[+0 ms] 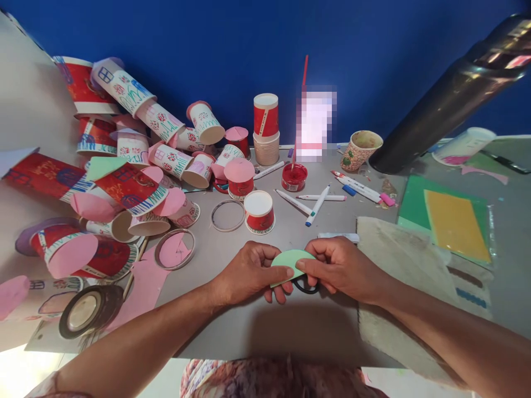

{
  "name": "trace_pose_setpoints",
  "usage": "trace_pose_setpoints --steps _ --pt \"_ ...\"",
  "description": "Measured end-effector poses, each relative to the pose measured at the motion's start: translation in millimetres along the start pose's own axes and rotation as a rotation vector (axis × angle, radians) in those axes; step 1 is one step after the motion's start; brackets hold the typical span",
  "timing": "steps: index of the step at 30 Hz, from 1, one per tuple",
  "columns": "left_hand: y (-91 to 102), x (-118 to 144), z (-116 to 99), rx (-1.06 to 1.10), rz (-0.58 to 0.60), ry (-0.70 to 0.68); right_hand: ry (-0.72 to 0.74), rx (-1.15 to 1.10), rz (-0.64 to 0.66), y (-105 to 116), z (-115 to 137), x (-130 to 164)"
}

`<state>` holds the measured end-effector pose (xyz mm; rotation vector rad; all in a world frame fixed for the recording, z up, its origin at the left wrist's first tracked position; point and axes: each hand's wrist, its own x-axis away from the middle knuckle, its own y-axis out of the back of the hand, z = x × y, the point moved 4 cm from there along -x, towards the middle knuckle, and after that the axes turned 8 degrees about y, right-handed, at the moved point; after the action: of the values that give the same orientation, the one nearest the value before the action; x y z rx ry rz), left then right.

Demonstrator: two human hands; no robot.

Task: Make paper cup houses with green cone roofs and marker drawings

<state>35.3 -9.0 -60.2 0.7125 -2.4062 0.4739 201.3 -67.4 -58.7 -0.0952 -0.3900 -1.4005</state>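
Here, rounded pale-green paper piece (290, 261), flat.

I see a blurred block (316, 126) far centre. My right hand (338, 265) hides most of the black scissors (305, 287); the black cylinder (448, 94) runs off right.

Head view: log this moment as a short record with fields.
left hand: pinches the left edge of the green paper piece
right hand: pinches its right edge, black scissors beneath
surface: grey table
left of hands: pile of decorated paper cups, tape roll
behind hands: red paint pot, markers
right: green and yellow sheets
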Motion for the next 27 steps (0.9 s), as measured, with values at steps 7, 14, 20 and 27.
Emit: trace_pose_setpoints --steps 7,14,20,27 --pt "2.3 -1 1 0.025 -0.029 0.002 0.017 -0.069 0.036 -2 1 1" --pt "0.8 0 1 0.021 -0.060 -0.020 -0.008 -0.080 0.110 -3 -4 0" --pt "0.3 1 1 -0.023 -0.049 -0.006 -0.023 -0.068 0.096 -4 -2 0" --pt "-2.1 3 -1 -0.091 -0.013 0.005 -0.018 -0.025 0.061 -11 0 2"
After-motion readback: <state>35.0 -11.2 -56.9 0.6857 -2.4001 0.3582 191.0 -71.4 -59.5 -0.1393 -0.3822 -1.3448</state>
